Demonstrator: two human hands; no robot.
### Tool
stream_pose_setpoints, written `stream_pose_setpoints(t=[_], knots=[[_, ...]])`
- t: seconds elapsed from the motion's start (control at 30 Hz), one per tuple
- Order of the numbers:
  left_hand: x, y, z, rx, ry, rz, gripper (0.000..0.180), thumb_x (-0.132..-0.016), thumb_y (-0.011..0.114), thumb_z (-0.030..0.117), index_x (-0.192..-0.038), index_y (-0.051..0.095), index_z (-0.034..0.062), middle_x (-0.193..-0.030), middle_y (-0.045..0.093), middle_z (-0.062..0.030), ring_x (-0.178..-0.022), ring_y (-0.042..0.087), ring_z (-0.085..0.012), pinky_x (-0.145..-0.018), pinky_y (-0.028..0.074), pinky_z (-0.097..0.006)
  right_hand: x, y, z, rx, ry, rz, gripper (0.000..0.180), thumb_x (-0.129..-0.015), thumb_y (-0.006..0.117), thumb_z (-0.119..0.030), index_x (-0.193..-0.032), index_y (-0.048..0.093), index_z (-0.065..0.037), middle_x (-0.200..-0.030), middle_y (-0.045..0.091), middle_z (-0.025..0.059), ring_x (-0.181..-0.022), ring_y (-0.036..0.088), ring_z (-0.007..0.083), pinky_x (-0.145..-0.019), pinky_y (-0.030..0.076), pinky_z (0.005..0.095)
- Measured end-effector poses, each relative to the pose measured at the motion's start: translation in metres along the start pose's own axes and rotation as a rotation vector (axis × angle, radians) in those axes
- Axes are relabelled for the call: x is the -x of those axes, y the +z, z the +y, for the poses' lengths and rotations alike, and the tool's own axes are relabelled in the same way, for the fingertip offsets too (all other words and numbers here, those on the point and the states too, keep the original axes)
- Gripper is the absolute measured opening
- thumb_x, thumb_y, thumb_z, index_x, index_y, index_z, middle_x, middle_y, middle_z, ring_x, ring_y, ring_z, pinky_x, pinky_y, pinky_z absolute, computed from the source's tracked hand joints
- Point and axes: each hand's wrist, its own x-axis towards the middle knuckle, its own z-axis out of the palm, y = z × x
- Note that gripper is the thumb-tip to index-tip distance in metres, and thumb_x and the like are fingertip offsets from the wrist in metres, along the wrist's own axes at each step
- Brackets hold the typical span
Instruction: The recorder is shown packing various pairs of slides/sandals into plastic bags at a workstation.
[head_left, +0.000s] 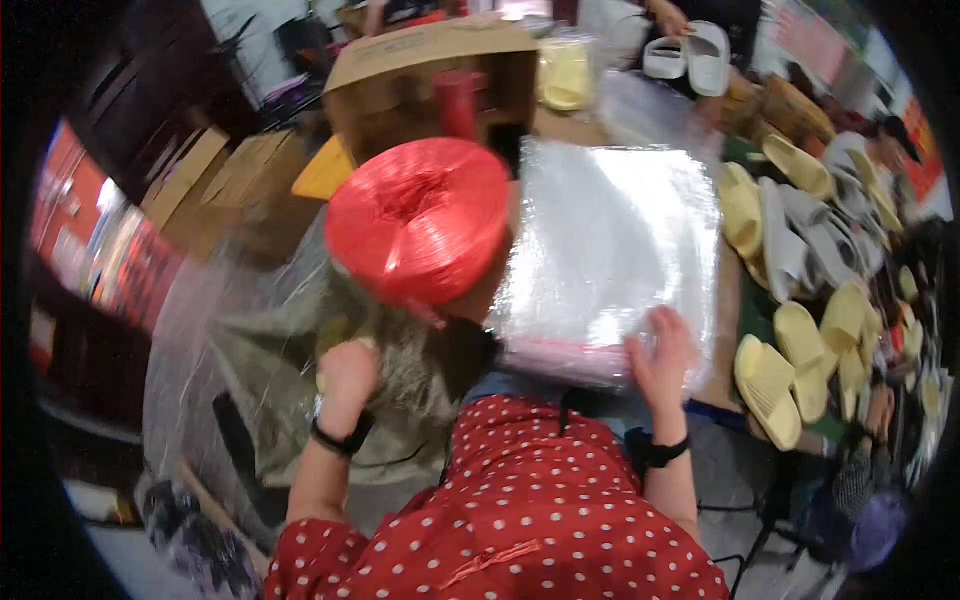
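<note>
A thick stack of clear plastic bags (615, 240) lies in front of me, shiny, with a pink strip along its near edge. My right hand (664, 360) rests on its near right corner, fingers apart. My left hand (347, 376) is closed over a greenish woven sack (290, 385), left of my body. Whatever it grips is hidden; a blurred yellowish patch shows just beyond the fingers. Between the sack and the bags sits a big roll of red plastic twine (420, 220).
An open cardboard box (430, 60) stands behind the twine, beside a bagged yellow slipper (566, 75). Yellow slippers (768, 390) and grey slippers (800, 235) crowd the right side. Across the table another person's hand (668, 17) holds white slippers (705, 60). More cardboard boxes (255, 170) stand at left.
</note>
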Motion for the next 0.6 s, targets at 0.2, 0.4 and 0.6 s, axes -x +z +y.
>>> stream_pose_setpoints(t=[0.2, 0.4, 0.6], knots=[[0.048, -0.128, 0.098, 0.727, 0.713, 0.1, 0.041, -0.086, 0.072, 0.021, -0.122, 0.064, 0.0038, -0.124, 0.065, -0.0184, -0.113, 0.063, -0.0363, -0.097, 0.05, -0.041, 0.002, 0.004, -0.009, -0.015, 0.025, 0.092, 0.057, -0.086, 0.072, -0.033, -0.129, 0.055, 0.0, -0.137, 0.051, 0.0232, -0.129, 0.046, 0.0412, -0.108, 0.036, 0.0509], [0.002, -0.089, 0.206, 0.642, 1.166, 0.188, 0.063, -0.09, 0.068, 0.034, -0.143, 0.048, 0.007, -0.159, 0.028, -0.0222, -0.143, 0.03, -0.0452, -0.117, 0.027, -0.051, 0.002, -0.02, -0.005, -0.097, -0.051, 0.055, 0.056, -0.086, 0.072, -0.03, -0.131, 0.055, -0.001, -0.136, 0.051, 0.0197, -0.128, 0.047, 0.0393, -0.107, 0.039, 0.0475], [-0.027, -0.041, 0.242, 0.57, 1.048, 0.149, 0.061, -0.092, 0.062, 0.042, -0.143, 0.051, 0.0103, -0.156, 0.035, -0.0235, -0.145, 0.027, -0.0461, -0.12, 0.015, -0.056, 0.004, -0.141, 0.044, 0.016, 0.059, 0.595, 0.041, -0.075, 0.058, 0.003, -0.116, 0.062, -0.003, -0.12, 0.061, 0.0179, -0.118, 0.055, 0.0385, -0.105, 0.041, 0.0465]])
